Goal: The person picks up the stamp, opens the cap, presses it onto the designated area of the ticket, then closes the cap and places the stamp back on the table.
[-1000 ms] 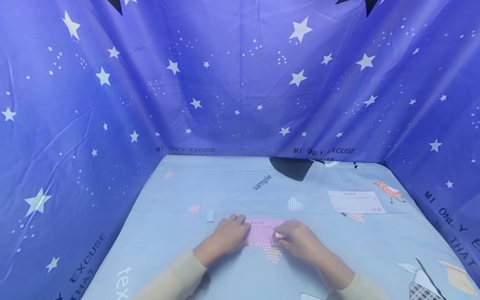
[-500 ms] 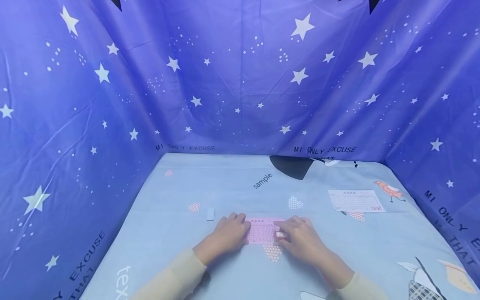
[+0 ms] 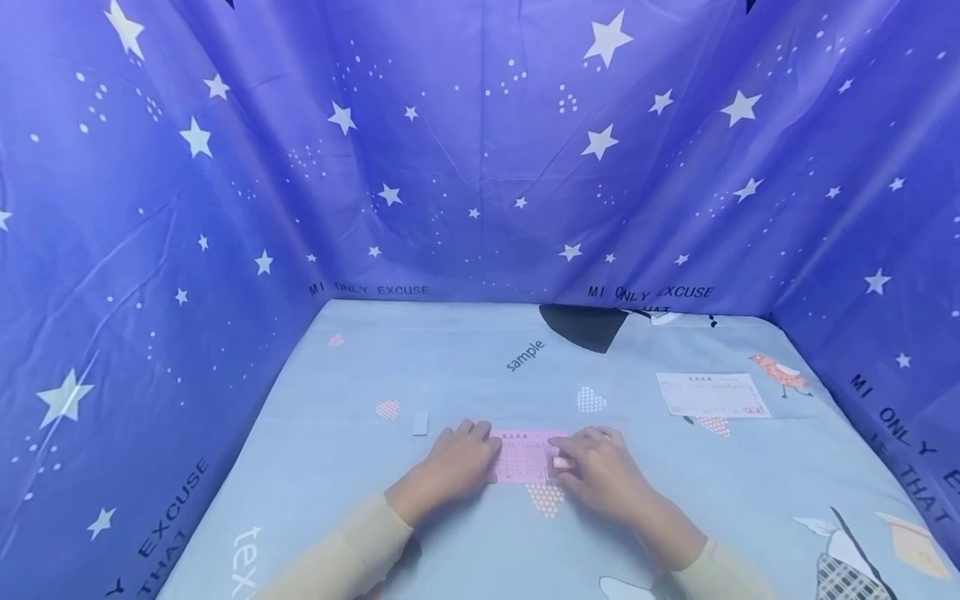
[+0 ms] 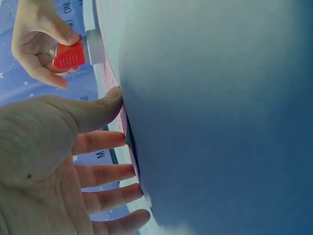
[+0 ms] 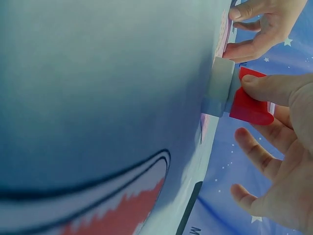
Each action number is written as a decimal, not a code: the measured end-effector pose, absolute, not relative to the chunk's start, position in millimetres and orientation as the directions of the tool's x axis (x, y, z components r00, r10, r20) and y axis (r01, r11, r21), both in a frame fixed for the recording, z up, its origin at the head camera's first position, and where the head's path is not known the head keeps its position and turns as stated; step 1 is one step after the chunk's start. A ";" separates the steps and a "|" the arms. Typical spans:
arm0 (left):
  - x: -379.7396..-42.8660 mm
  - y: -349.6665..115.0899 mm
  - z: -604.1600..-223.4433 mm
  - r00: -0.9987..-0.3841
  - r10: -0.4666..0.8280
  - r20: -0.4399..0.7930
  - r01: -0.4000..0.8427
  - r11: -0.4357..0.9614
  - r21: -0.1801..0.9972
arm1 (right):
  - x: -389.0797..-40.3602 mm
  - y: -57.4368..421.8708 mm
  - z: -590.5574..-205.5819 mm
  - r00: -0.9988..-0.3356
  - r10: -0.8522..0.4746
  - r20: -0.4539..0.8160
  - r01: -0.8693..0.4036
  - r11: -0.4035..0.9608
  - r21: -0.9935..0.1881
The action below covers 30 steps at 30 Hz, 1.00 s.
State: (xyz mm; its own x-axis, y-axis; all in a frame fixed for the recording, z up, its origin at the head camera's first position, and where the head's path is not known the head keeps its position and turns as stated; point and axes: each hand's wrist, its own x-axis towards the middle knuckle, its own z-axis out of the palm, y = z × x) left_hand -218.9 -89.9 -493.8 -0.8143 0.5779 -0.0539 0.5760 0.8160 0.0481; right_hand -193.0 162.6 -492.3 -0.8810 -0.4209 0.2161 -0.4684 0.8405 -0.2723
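A pink printed form slip (image 3: 522,460) lies on the cloth between the two hands. My left hand (image 3: 459,461) rests at the slip's left edge; in the left wrist view its fingers (image 4: 105,171) are straight, the tips pressing along the edge. My right hand (image 3: 609,475) pinches the red handle of a hand stamp (image 5: 250,100) between thumb and fingers. The stamp's grey base (image 5: 218,88) stands upright at the right end of the slip. The other right-hand fingers hang loose beside it. Its underside is hidden.
A small pale rectangular piece (image 3: 421,423) lies left of the slip. A white printed form (image 3: 714,394) lies farther off to the right. The light blue patterned cloth (image 3: 450,350) covers the table, and purple star-print curtains (image 3: 480,167) stand around it.
The view has tilted slightly down. The stamp has shifted a little to the right at the slip's right end, and more of the slip shows beside it. The left hand stays in place.
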 end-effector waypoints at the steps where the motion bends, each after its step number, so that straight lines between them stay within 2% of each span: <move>1: -219.2 -89.7 -493.8 -0.814 0.578 -0.056 0.576 0.816 0.049 | -193.1 163.0 -492.6 -0.881 -0.422 0.216 -0.469 0.840 -0.273; 12: -221.0 -89.2 -494.4 -0.810 0.585 -0.038 0.585 0.811 0.029 | -196.1 164.7 -492.2 -0.863 -0.447 0.235 -0.499 0.825 -0.266; 23: -226.9 -89.7 -497.4 -0.810 0.584 -0.049 0.583 0.812 0.042 | -201.9 163.4 -492.3 -0.871 -0.442 0.216 -0.489 0.823 -0.287; 30: -228.2 -89.8 -495.5 -0.809 0.586 -0.053 0.582 0.810 0.064 | -206.0 161.2 -488.7 -0.878 -0.448 0.171 -0.478 0.838 -0.262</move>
State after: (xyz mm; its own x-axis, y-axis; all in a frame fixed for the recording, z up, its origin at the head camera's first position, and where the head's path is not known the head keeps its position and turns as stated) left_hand -228.2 -89.8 -495.5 -0.8089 0.5855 -0.0530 0.5824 0.8104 0.0638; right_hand -206.0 161.2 -488.7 -0.8778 -0.4476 0.1708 -0.4783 0.8383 -0.2617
